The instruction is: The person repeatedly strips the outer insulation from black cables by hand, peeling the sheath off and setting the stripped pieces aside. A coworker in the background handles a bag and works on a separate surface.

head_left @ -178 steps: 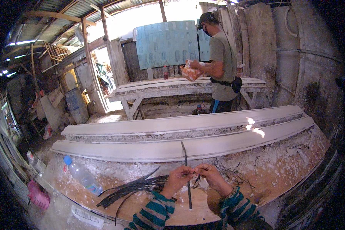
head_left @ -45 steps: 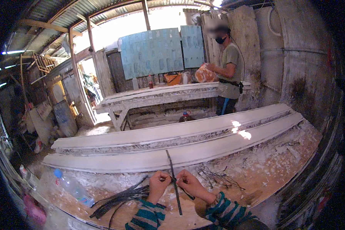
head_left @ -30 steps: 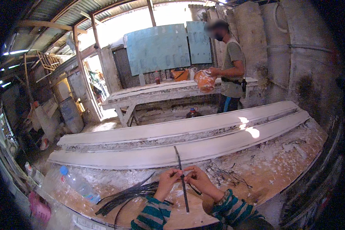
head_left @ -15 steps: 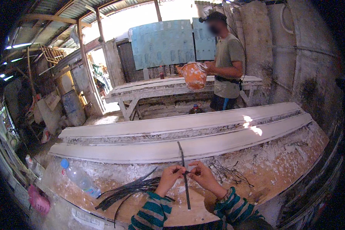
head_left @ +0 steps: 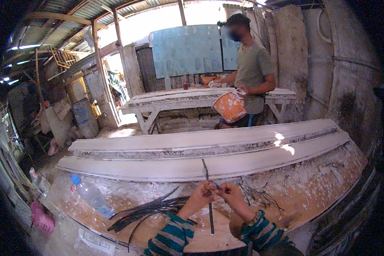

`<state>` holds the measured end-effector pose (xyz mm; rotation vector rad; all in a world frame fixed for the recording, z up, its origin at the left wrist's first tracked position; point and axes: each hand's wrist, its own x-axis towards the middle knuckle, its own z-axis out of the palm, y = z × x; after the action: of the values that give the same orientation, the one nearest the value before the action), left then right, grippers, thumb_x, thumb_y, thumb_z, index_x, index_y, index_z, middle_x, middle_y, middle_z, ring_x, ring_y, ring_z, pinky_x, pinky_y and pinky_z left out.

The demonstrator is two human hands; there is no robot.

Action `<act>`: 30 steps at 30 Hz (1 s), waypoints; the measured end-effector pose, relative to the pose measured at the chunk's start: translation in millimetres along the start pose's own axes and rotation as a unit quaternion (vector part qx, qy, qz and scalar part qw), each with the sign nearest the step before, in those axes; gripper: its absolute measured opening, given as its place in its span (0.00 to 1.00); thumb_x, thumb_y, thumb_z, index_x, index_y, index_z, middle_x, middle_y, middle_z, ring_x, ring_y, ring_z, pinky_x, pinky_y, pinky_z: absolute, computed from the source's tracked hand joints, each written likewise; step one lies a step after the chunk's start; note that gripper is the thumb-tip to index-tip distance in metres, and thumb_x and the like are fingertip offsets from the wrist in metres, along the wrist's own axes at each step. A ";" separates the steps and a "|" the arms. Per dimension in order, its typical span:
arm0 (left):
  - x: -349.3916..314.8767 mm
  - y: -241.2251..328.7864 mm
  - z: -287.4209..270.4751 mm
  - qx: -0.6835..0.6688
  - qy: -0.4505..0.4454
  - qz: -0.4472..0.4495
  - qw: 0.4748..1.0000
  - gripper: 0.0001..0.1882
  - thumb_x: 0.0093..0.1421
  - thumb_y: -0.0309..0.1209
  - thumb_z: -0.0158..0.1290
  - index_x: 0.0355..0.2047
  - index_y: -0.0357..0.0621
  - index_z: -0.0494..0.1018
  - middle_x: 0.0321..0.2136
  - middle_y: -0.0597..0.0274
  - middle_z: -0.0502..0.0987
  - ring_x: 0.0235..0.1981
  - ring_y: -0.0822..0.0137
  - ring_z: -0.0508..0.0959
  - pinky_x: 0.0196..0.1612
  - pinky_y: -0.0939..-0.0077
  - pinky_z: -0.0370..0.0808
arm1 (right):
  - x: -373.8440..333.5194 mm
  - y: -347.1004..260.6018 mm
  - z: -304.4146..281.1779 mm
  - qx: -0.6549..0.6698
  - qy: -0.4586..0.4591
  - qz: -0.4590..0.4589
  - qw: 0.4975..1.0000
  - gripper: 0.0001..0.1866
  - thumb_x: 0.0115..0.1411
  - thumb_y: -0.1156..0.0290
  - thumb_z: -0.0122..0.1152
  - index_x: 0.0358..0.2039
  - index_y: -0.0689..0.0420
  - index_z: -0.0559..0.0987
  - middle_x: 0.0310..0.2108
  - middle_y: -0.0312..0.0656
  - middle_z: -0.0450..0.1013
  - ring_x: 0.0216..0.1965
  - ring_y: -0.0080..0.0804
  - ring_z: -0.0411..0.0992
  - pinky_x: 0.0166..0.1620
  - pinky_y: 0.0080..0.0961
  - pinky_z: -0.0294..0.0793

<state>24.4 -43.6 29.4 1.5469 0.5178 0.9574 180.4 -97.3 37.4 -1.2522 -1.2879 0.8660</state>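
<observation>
My left hand (head_left: 200,198) and my right hand (head_left: 234,197) meet over the near part of the workbench, fingertips pinched close together. Between them is a small dark strip (head_left: 216,186); whether it belongs to the long strip below is hidden by my fingers. That long, narrow dark strip (head_left: 211,219) runs from the nearer white moulding (head_left: 158,168) toward me, passing beneath my hands. Left of my left hand lies a bundle of black strips (head_left: 147,214). Thin dark strands (head_left: 256,196) are tangled beyond my right hand.
A clear plastic bottle (head_left: 91,196) with a blue cap lies at the bench's left. Another long white moulding (head_left: 158,142) lies behind the nearer one. Across from me a person (head_left: 254,64) holds an orange bucket (head_left: 231,106) beside a second white-smeared bench (head_left: 158,102).
My hands have shifted slightly, still pinched together, with the dark piece now raised between the fingertips. Across the room, the person has lowered and tilted the orange bucket.
</observation>
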 end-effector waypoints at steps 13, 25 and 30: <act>-1.4 8.2 -3.4 0.196 0.066 -0.021 0.978 0.10 0.50 0.31 0.57 0.33 0.41 0.71 0.23 0.68 0.69 0.24 0.77 0.67 0.28 0.83 0.65 | 3.9 -9.5 -7.1 0.279 0.005 0.070 0.958 0.06 0.55 0.70 0.56 0.31 0.55 0.71 0.25 0.34 0.69 0.30 0.22 0.69 0.36 0.21 0.70; 1.4 -1.4 -20.7 0.207 0.179 -0.009 0.962 0.11 0.50 0.34 0.58 0.23 0.39 0.73 0.17 0.67 0.72 0.20 0.76 0.68 0.24 0.81 0.65 | 8.0 -22.5 -24.2 0.393 -0.033 -0.012 0.919 0.07 0.54 0.75 0.54 0.35 0.58 0.72 0.31 0.38 0.72 0.35 0.30 0.71 0.42 0.26 0.70; 1.2 -0.7 -28.0 0.196 0.172 -0.021 0.965 0.12 0.50 0.35 0.58 0.23 0.37 0.72 0.19 0.67 0.73 0.22 0.78 0.69 0.24 0.83 0.64 | -1.0 -24.8 -15.7 0.401 -0.103 -0.037 0.909 0.09 0.54 0.74 0.55 0.36 0.62 0.75 0.34 0.43 0.73 0.37 0.33 0.72 0.44 0.27 0.70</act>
<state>2.6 -25.9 28.5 1.7150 1.0339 1.1465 191.1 -105.4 63.5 -0.4615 -0.9542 1.3192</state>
